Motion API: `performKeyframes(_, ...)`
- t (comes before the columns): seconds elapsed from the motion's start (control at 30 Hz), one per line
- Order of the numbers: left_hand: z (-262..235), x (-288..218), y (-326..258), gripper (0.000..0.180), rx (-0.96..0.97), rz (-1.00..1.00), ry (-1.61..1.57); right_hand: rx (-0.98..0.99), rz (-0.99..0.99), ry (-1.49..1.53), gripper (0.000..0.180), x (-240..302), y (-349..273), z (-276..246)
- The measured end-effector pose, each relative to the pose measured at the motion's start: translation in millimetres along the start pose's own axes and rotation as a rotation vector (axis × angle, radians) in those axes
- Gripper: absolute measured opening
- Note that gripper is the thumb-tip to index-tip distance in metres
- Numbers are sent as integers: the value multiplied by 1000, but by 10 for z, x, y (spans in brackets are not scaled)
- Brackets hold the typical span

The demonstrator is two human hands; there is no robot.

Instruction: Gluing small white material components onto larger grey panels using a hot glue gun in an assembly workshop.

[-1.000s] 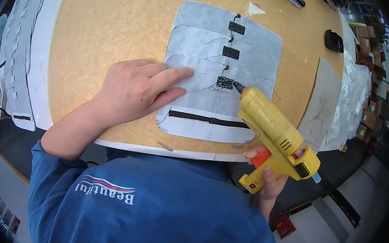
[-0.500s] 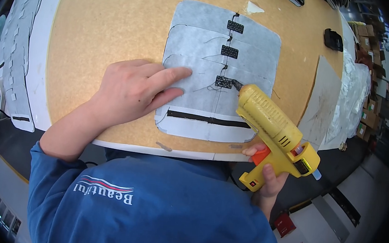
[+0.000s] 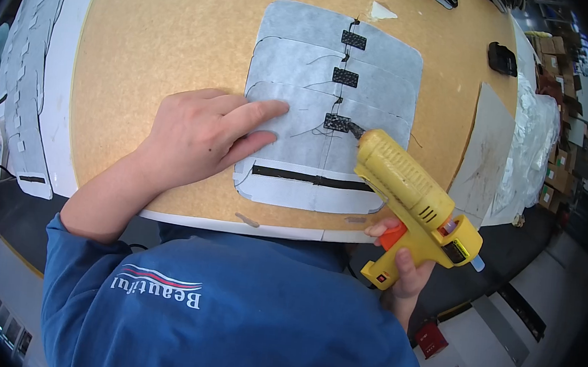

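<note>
My left hand (image 3: 200,137) lies flat on the left part of a grey fabric pad (image 3: 329,103), fingers pressing it onto the cork-coloured table (image 3: 152,45). My right hand (image 3: 402,266) grips the handle of a yellow glue gun (image 3: 412,190) with an orange trigger. The gun's nozzle touches the lowest of three small black patches (image 3: 336,122) set along a thin wire down the pad's middle. A black strip (image 3: 312,179) runs across the pad's lower part.
Stacked grey-white pads (image 3: 26,83) lie along the table's left edge. A grey sheet (image 3: 482,151) and crinkled silvery material (image 3: 532,141) sit at the right. A small black object (image 3: 502,58) rests at the far right; a white scrap (image 3: 379,11) lies beyond the pad.
The glue gun's nozzle has stayed at the lowest black patch, edging slightly left. My left hand has kept pressing the pad.
</note>
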State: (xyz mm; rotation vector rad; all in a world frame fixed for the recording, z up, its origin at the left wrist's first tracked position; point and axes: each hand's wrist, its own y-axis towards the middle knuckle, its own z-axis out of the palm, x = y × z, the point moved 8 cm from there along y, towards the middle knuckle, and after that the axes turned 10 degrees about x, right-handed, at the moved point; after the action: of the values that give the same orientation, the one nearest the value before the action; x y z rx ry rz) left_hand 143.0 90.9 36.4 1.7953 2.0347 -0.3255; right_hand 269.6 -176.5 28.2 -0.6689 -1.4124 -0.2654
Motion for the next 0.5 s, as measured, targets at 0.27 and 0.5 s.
performKeyframes(0.27, -5, -5, 2, 33, 0, -1, -1, -15, -1, 11, 52, 3, -12, -21)
performKeyframes(0.5, -10, -15, 0, 33, 1, -1, 2, -31, 4, 59, 52, -28, -70, -9)
